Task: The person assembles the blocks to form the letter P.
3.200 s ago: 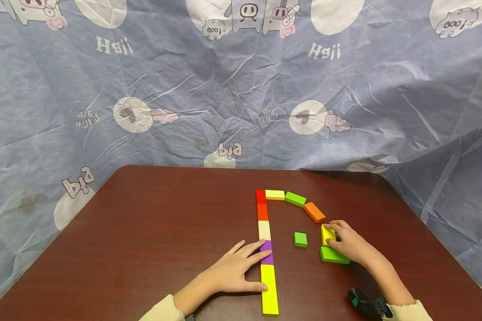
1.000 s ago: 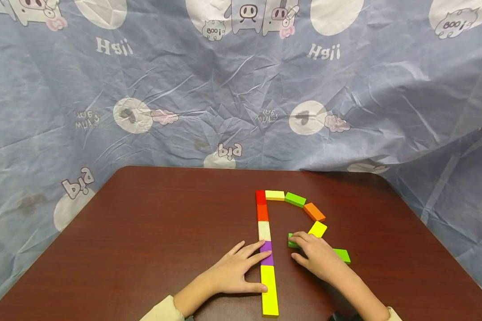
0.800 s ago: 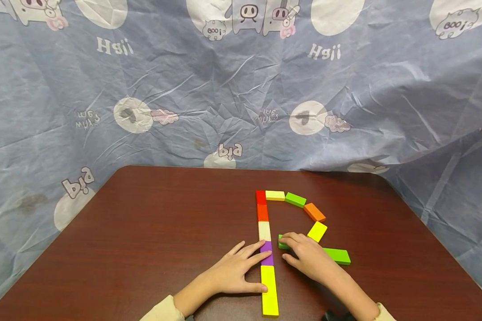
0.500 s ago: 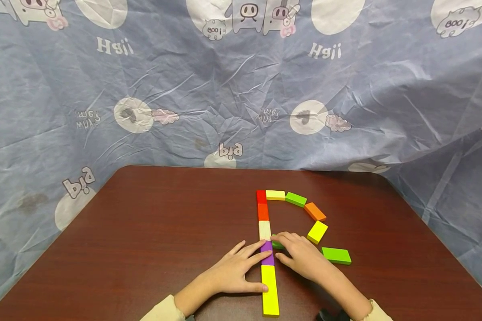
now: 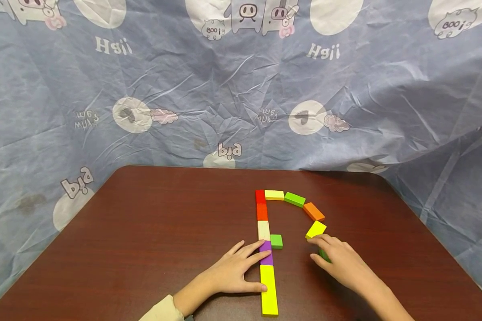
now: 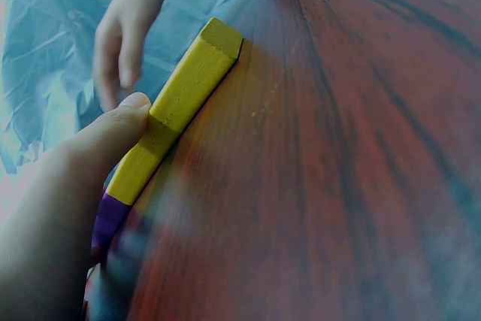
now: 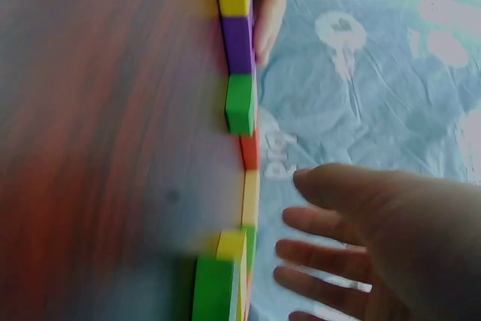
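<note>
My left hand lies with spread fingers along a straight column of blocks. Its fingertips rest on the purple block, and the thumb touches the side of the long yellow block. A small green block sits against the column's right side, touching it. My right hand hovers, holding nothing, over a longer green block that it mostly hides. In the right wrist view this green block stands apart from the loosely extended fingers. Just beyond the fingertips lies a short yellow block.
The column continues away with a cream block, an orange-red block and a red block. From its far end curve a pale yellow block, a green block and an orange block. A patterned cloth hangs behind the table.
The short yellow block was turned and shifted left. My right hand then slid the small green block left against the column, released it, and moved right over the longer green block. My left hand stayed put.
</note>
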A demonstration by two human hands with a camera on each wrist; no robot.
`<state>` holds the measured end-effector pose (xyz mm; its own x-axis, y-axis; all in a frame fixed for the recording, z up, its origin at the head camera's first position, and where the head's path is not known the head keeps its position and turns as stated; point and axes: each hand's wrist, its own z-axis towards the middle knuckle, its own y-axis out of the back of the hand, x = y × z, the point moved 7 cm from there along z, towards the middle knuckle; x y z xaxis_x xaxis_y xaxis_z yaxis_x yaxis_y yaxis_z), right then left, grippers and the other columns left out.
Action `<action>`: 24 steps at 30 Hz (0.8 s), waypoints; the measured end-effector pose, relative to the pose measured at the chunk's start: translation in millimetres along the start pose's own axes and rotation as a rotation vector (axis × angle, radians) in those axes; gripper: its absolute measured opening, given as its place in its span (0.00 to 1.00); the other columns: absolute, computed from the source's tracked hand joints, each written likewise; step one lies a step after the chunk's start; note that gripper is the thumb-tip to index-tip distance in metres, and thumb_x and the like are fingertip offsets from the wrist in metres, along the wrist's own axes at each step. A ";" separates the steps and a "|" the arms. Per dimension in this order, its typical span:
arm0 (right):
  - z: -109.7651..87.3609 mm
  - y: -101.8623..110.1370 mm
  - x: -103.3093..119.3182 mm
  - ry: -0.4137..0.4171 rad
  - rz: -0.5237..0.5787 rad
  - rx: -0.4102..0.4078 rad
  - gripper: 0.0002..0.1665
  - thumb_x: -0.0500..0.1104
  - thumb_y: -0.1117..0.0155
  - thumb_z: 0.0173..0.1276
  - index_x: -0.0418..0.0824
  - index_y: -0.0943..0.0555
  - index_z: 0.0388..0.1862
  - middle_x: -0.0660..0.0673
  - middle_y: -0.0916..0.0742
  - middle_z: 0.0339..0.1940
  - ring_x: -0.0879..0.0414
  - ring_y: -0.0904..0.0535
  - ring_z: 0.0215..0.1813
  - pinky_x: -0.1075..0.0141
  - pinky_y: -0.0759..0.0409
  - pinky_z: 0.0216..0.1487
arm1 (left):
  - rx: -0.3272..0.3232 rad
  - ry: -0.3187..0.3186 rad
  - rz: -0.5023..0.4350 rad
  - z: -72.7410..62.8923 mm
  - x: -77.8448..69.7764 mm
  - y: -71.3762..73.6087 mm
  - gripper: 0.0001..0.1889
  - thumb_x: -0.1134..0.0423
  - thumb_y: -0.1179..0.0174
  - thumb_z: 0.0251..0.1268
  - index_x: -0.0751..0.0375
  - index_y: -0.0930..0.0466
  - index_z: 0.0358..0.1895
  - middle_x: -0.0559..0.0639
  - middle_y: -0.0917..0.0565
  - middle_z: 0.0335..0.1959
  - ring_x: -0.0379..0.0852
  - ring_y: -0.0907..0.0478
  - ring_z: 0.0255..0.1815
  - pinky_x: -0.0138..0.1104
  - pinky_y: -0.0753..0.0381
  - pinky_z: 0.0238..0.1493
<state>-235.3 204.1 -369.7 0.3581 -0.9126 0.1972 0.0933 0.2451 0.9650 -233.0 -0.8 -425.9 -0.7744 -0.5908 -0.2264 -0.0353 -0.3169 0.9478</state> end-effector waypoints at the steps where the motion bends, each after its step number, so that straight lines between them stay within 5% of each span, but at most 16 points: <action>1: -5.2 1.5 -5.3 -0.017 -0.014 -0.006 0.19 0.48 0.37 0.59 0.43 0.21 0.50 0.46 0.19 0.50 0.47 0.23 0.51 0.47 0.27 0.49 | 0.000 0.000 0.002 0.0 0.3 -0.3 0.39 0.29 0.57 0.56 0.41 0.46 0.69 0.44 0.47 0.72 0.37 0.46 0.71 0.48 0.46 0.70; 10: -28.4 -5.3 -21.5 -0.078 -0.002 0.020 0.15 0.47 0.36 0.58 0.43 0.20 0.44 0.48 0.20 0.46 0.50 0.23 0.47 0.51 0.23 0.45 | 0.006 0.002 -0.010 0.0 1.3 -1.3 0.39 0.29 0.57 0.56 0.40 0.47 0.70 0.44 0.48 0.73 0.38 0.47 0.71 0.49 0.46 0.70; 24: 4.7 -16.6 18.3 0.019 0.019 0.017 0.16 0.45 0.37 0.59 0.43 0.20 0.46 0.46 0.20 0.48 0.50 0.23 0.49 0.52 0.23 0.50 | 0.011 0.001 -0.006 0.4 0.5 0.1 0.39 0.30 0.56 0.56 0.41 0.47 0.70 0.44 0.48 0.73 0.38 0.46 0.71 0.48 0.46 0.70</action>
<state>-234.6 181.8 -381.3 0.3774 -0.9014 0.2120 0.0708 0.2564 0.9640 -233.7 -0.8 -425.8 -0.7736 -0.5895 -0.2324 -0.0473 -0.3120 0.9489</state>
